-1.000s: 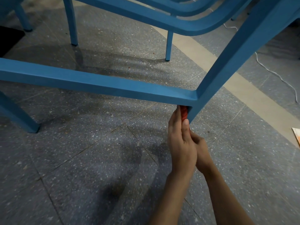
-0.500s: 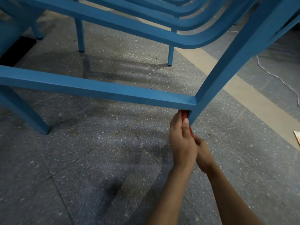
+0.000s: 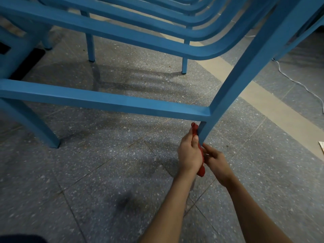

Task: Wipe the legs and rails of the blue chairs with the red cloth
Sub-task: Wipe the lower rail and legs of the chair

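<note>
We see the red cloth [image 3: 201, 170], bunched into a limp strip, pressed against the foot of a blue chair leg [image 3: 206, 130] just below the rail [image 3: 105, 102]. Our left hand [image 3: 190, 153] grips its upper part and our right hand [image 3: 214, 159] pinches lower down. It looks soft and light, so it is best held at both ends.

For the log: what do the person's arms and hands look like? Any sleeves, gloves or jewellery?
The left forearm and right forearm are bare, with no sleeves in view. The left hand and right hand wear no gloves; no watch, ring or band shows.
</note>
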Action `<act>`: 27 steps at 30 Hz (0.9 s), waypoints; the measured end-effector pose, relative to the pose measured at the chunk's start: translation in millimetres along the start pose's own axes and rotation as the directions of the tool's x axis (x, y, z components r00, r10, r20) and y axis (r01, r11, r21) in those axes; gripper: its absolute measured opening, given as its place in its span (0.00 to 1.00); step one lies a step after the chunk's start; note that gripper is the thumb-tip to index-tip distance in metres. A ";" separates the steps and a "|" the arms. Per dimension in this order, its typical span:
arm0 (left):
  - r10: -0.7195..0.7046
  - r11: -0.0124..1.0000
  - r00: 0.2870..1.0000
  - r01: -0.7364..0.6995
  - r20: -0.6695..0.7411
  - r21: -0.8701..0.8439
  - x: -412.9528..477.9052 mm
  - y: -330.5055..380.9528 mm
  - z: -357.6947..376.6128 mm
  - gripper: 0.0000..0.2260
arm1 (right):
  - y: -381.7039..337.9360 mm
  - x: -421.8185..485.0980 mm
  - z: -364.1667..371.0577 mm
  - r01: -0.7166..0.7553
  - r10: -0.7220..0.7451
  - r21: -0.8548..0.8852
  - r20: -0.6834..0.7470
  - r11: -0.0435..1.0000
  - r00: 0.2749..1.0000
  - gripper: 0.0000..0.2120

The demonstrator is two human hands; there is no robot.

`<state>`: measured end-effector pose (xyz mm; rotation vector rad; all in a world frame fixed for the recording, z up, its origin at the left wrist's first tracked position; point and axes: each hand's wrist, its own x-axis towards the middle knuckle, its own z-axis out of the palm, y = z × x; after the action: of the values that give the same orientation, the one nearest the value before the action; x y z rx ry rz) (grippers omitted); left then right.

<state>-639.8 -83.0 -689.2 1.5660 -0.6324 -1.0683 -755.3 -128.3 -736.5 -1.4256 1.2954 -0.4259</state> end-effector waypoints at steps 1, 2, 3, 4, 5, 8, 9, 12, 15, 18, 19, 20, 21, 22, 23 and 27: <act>0.033 0.999 0.999 -0.034 -0.022 -0.020 -5.3 8.3 0.6 0.17 | -3.9 -2.8 -0.7 -0.003 0.003 -0.017 0.004 1.000 1.000 0.25; 0.080 0.996 0.996 -0.081 -0.050 -0.029 -12.6 16.8 2.1 0.17 | -6.7 -5.2 -1.8 -0.004 0.004 -0.023 0.009 1.000 1.000 0.24; 0.124 0.991 0.988 -0.127 -0.088 -0.030 -20.7 24.2 4.5 0.17 | -9.5 -7.7 -3.0 -0.005 0.006 -0.022 0.014 1.000 1.000 0.22; 0.160 0.986 0.979 -0.166 -0.130 -0.035 -28.6 29.8 7.9 0.17 | -12.6 -9.8 -4.3 -0.003 0.004 -0.011 0.015 1.000 1.000 0.17; 0.189 0.980 0.968 -0.198 -0.165 -0.037 -36.0 33.1 11.5 0.17 | -15.9 -12.6 -6.0 0.001 -0.001 -0.002 0.010 1.000 1.000 0.13; 0.227 0.969 0.949 -0.242 -0.218 -0.048 -46.6 19.0 20.5 0.18 | -19.5 -13.7 -10.0 -0.011 0.011 0.004 0.014 1.000 1.000 0.12; 0.211 0.973 0.954 -0.227 -0.212 -0.051 -45.0 9.6 19.9 0.18 | -19.2 -12.9 -11.0 -0.018 0.017 0.007 0.024 1.000 1.000 0.16; 0.037 0.999 0.996 -0.036 -0.080 0.011 -26.6 -19.6 10.9 0.18 | -21.0 -10.9 -13.9 -0.066 0.066 0.007 0.030 0.998 0.997 0.27; -0.257 0.963 0.963 0.249 0.080 0.105 1.3 -23.3 -0.3 0.17 | -25.1 -12.0 -13.4 -0.083 0.083 -0.019 0.034 0.996 0.996 0.30; -0.279 0.959 0.956 0.272 0.095 0.082 19.4 -7.2 -1.9 0.15 | -24.8 -14.1 -9.2 -0.077 0.077 -0.021 0.005 0.997 0.997 0.31; -0.242 0.968 0.967 0.236 0.082 0.081 21.0 -0.9 -1.4 0.15 | -24.5 -14.9 -8.1 -0.072 0.072 -0.023 0.004 0.997 0.997 0.32; -0.203 0.978 0.977 0.198 0.066 0.069 20.8 3.3 -1.1 0.14 | -24.2 -15.6 -7.3 -0.068 0.068 -0.027 0.006 0.997 0.998 0.33; -0.160 0.987 0.986 0.158 0.052 0.039 18.3 7.1 -1.6 0.14 | -24.9 -16.8 -5.6 -0.070 0.070 -0.025 0.010 0.997 0.997 0.34; -0.127 0.992 0.991 0.127 0.043 0.007 14.2 9.6 -2.4 0.15 | -25.6 -18.2 -3.8 -0.068 0.068 -0.016 0.016 0.998 0.998 0.35; -0.095 0.995 0.995 0.096 0.029 -0.018 9.2 12.4 -2.7 0.15 | -25.0 -19.0 -2.4 -0.055 0.056 -0.012 0.020 0.998 0.998 0.35; 0.034 0.994 0.999 -0.038 -0.042 -0.103 -12.5 25.0 -2.1 0.16 | -31.8 -25.3 -1.6 -0.011 0.013 -0.087 0.014 0.996 1.000 0.30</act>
<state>-640.2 -78.4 -661.6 1.4775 -0.5673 -1.0245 -750.4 -113.9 -698.8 -1.4900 1.3242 -0.3545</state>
